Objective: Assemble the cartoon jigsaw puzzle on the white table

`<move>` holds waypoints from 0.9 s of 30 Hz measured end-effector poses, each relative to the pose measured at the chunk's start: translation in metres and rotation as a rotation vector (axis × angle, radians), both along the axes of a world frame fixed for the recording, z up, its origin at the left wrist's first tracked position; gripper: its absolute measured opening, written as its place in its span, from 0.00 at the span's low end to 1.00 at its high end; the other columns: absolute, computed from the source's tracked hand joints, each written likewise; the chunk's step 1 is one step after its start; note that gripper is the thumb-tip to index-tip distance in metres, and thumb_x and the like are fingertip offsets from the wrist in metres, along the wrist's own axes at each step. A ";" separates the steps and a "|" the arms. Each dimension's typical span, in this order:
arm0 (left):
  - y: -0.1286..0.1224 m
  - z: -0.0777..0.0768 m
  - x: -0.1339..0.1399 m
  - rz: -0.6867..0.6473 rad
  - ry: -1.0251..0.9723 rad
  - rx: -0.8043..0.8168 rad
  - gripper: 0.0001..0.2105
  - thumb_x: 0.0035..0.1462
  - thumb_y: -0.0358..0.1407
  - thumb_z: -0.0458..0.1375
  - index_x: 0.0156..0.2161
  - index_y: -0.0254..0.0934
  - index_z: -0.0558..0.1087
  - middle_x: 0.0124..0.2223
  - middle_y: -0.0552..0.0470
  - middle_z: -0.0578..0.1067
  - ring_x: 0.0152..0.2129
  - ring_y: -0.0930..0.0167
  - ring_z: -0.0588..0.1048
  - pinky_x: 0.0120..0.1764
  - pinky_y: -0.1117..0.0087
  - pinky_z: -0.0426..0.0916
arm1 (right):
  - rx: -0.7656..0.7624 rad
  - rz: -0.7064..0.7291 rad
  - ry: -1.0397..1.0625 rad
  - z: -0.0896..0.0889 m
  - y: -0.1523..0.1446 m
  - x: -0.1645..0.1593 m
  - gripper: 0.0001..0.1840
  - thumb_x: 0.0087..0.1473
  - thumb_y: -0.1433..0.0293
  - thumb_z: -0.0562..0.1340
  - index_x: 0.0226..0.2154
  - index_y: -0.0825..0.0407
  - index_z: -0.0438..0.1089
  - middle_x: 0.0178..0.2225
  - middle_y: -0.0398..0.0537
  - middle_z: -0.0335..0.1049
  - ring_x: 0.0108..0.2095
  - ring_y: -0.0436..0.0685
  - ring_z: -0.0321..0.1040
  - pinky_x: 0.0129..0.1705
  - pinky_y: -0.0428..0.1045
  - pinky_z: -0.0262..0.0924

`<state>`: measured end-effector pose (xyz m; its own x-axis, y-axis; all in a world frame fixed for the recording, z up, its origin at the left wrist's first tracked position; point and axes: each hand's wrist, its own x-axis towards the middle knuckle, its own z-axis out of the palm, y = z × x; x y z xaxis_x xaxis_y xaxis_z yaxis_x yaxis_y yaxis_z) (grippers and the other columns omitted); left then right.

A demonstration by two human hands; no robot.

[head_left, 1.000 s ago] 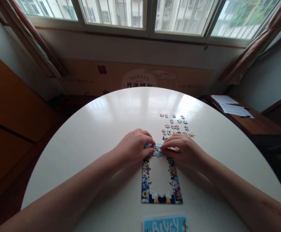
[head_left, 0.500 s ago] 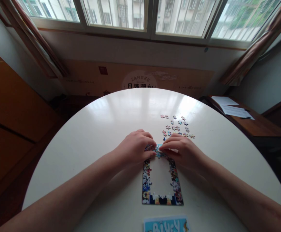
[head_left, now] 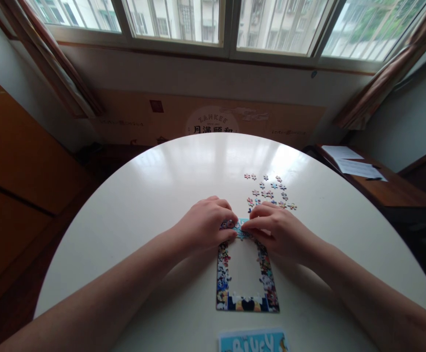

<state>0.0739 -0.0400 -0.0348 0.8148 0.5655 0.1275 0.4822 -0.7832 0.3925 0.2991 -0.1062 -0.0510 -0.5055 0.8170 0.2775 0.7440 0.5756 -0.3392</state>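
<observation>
A jigsaw puzzle [head_left: 223, 281] lies on the table as a joined rectangular frame, its middle open down to the white tabletop. My left hand [head_left: 211, 222] is curled at its upper left corner, thumb and fingertips closed on the top strip. From the other side, my right hand [head_left: 277, 226] presses bent fingertips onto the blue pieces of the same strip, its thumb tucked close beneath. My fingers partly cover the top corners. Just beyond the right hand are several loose puzzle pieces [head_left: 273, 186], spread apart.
The round white table [head_left: 125, 210] curves away on both sides. A blue card or box marked "BLUEY" [head_left: 253, 341] lies at the near edge of view. At the right, papers [head_left: 359, 168] and a pen [head_left: 373, 179] rest on a brown desk [head_left: 403, 188].
The fingers of my right hand have curled in a little and settled flatter on the top strip. My left hand stays almost still.
</observation>
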 end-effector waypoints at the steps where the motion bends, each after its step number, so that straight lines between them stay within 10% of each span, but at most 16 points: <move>1: 0.000 -0.001 0.000 -0.002 -0.007 0.003 0.09 0.55 0.39 0.66 0.41 0.44 0.82 0.43 0.49 0.80 0.41 0.62 0.75 0.44 0.59 0.69 | -0.007 -0.011 -0.030 0.002 -0.001 -0.001 0.10 0.63 0.69 0.61 0.38 0.43 0.80 0.35 0.45 0.76 0.36 0.55 0.67 0.38 0.52 0.59; 16: -0.007 0.012 -0.003 -0.107 0.165 0.222 0.17 0.60 0.25 0.56 0.42 0.50 0.83 0.45 0.51 0.81 0.40 0.64 0.75 0.38 0.64 0.69 | -0.084 -0.007 -0.173 0.020 -0.018 -0.005 0.11 0.65 0.70 0.59 0.41 0.45 0.79 0.31 0.46 0.74 0.32 0.54 0.65 0.35 0.52 0.55; 27: 0.010 0.007 -0.013 0.022 -0.039 -0.036 0.16 0.59 0.25 0.55 0.43 0.42 0.82 0.46 0.49 0.81 0.41 0.67 0.77 0.42 0.65 0.72 | -0.128 -0.084 -0.045 0.024 -0.016 0.017 0.13 0.64 0.69 0.59 0.38 0.46 0.81 0.34 0.45 0.78 0.33 0.52 0.71 0.33 0.49 0.60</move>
